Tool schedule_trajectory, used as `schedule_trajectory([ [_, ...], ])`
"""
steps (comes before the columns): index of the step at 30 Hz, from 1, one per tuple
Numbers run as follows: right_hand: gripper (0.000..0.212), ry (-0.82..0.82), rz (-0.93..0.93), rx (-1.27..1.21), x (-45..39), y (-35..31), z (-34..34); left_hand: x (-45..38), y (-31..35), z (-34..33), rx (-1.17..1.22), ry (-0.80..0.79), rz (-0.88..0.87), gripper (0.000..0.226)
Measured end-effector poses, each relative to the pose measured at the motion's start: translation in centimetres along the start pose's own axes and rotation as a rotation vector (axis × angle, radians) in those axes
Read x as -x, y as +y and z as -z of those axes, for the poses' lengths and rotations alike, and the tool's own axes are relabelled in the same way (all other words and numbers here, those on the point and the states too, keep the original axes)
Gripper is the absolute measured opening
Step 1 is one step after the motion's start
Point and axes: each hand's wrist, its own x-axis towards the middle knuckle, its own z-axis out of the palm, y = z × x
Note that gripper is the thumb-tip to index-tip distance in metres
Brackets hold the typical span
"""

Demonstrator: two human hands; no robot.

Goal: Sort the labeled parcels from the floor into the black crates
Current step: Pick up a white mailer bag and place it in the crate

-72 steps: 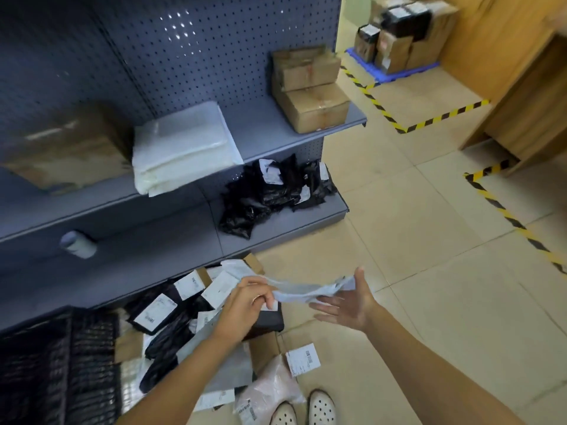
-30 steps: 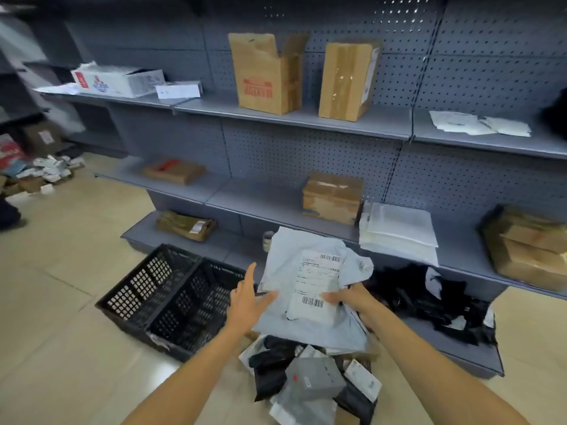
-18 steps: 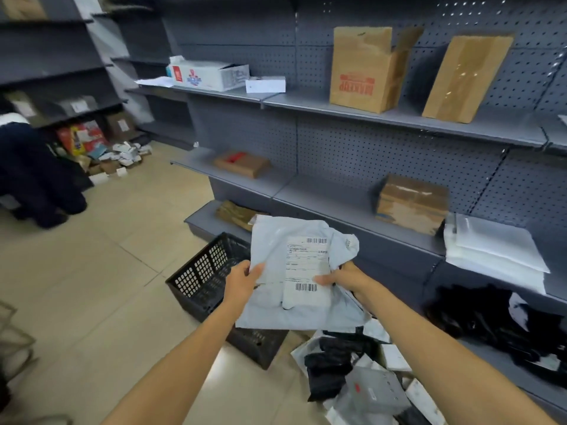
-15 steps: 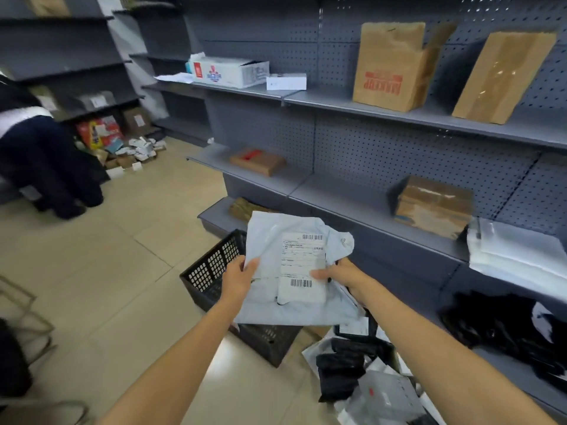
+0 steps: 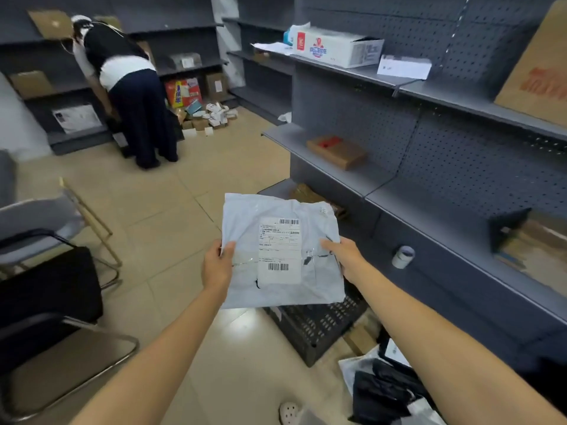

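Observation:
I hold a pale grey plastic parcel [image 5: 245, 228] with a white barcode label up in front of me, label facing me. My left hand [image 5: 217, 265] pinches its left edge, thumb on the front. My right hand [image 5: 343, 256] grips its right edge. Below and behind the parcel a black lattice crate [image 5: 316, 326] stands on the floor beside the shelving, mostly hidden by the parcel. A heap of black and grey parcels [image 5: 386, 391] lies on the floor at the lower right.
Grey pegboard shelving [image 5: 429, 191] runs along the right with cardboard boxes and a tape roll [image 5: 403, 257]. Black and grey chairs [image 5: 46, 271] stand at the left. A person [image 5: 129, 87] bends over at far shelves, by more small parcels [image 5: 211, 118] on the tiled floor.
My view has swung left, bringing the chairs and the bending person into sight. The parcel stays held in both hands, now flatter and directly over the crate.

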Motion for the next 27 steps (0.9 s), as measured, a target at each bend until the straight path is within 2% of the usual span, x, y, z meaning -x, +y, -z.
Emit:
schedule_trajectory([
  [5,0.02,0.022,0.073,0.008,-5.5,-1.3,-4.7,-6.6,-0.8,0.4,0.034,0.053,0.029,0.03],
  [17,0.018,0.0,0.073,0.048,-24.1,-10.1,-15.3,-27.3,1.8,-0.9,-0.019,0.112,-0.019,0.033],
  [21,0.024,0.003,0.071,0.05,-28.2,-12.3,-18.3,-32.5,2.2,-0.8,-0.004,0.125,-0.036,0.034],
  [27,0.024,0.03,0.033,0.014,-33.5,-13.9,-21.2,-39.3,3.2,-1.3,0.007,0.086,-0.052,0.03],
])
